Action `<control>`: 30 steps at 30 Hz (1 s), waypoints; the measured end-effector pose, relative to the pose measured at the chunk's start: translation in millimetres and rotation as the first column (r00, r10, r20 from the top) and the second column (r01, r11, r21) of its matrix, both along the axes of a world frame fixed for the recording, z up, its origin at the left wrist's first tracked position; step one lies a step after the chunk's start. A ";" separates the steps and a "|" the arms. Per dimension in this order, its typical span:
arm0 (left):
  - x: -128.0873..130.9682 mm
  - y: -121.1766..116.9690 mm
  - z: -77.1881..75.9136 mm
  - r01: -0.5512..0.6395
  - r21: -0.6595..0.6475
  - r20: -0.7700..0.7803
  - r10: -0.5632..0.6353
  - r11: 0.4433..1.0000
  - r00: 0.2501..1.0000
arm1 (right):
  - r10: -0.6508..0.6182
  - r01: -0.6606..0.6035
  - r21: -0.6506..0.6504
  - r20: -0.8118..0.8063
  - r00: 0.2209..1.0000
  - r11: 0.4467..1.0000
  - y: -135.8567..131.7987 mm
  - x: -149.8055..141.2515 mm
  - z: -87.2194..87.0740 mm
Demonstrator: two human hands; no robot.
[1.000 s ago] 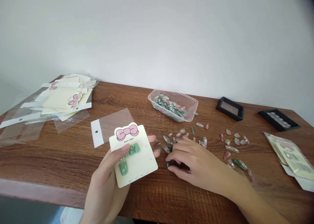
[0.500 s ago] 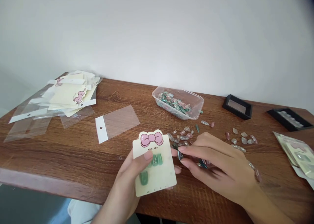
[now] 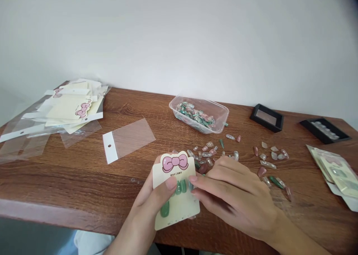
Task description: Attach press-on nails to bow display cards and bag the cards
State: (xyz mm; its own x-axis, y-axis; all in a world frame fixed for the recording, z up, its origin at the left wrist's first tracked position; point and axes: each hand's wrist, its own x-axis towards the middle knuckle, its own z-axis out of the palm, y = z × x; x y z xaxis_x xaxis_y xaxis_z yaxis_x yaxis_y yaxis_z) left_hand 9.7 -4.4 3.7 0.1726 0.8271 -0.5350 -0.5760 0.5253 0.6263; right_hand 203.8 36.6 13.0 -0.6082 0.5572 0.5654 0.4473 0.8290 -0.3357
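My left hand (image 3: 152, 201) grips a cream card (image 3: 181, 210) topped by a pink bow, its thumb pressed on the front. Green press-on nails (image 3: 181, 186) sit in a row on the card, and a larger green nail (image 3: 165, 209) lies lower at the left; the thumb covers part of the row. My right hand (image 3: 237, 199) pinches a press-on nail (image 3: 191, 185) between thumb and forefinger at the card's right side, beside the row. Whether that nail touches the card I cannot tell. Loose pink, clear and green nails (image 3: 207, 155) are scattered on the table behind my right hand.
Behind stands a clear plastic tub (image 3: 223, 115) of mixed nails. A clear sleeve (image 3: 134, 137) lies left of centre, and a pile of cards and sleeves (image 3: 67, 106) at far left. Two black boxes (image 3: 267, 117) and packed cards (image 3: 335, 173) are on the right of the wooden table (image 3: 69, 184).
My right hand has moved left, bringing the pinched nail from beside the card to its right side. The card stays in my left hand. The view has shifted slightly.
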 end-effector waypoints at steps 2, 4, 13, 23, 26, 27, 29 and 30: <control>-0.6 -0.9 -1.3 0.004 0.004 0.007 -0.004 1.000 1.000 | 0.004 -0.004 -0.003 0.007 1.000 1.000 -0.3 0.2 -0.5; -1.1 -2.0 -3.0 0.007 0.020 0.013 -0.007 1.000 1.000 | 0.005 -0.005 -0.011 0.016 1.000 1.000 -0.9 0.8 -1.7; 1.1 -2.1 -1.8 0.036 0.055 0.018 -0.037 0.998 0.999 | 0.003 -0.002 -0.022 0.020 1.000 1.000 -1.6 1.4 -4.7; 2.7 0.9 3.7 0.060 0.094 -0.044 -0.056 0.994 0.997 | 0.002 -0.002 -0.006 0.002 1.000 1.000 0.4 -0.3 -1.8; 2.7 0.2 3.2 0.049 0.077 -0.032 -0.046 0.996 0.998 | 0.010 -0.010 -0.016 0.007 1.000 1.000 0.1 0.6 -3.2; 2.9 0.1 3.2 0.045 0.076 -0.028 -0.043 0.996 0.999 | 0.011 -0.011 -0.019 0.006 1.000 1.000 0.1 0.9 -3.7; 3.5 0.2 3.5 0.039 0.086 -0.020 -0.038 0.996 0.999 | 0.014 -0.014 -0.023 0.005 1.000 1.000 0.0 1.4 -4.1; 3.9 0.3 3.8 0.037 0.092 -0.018 -0.035 0.995 0.999 | 0.016 -0.016 -0.021 0.004 1.000 1.000 0.1 1.5 -4.1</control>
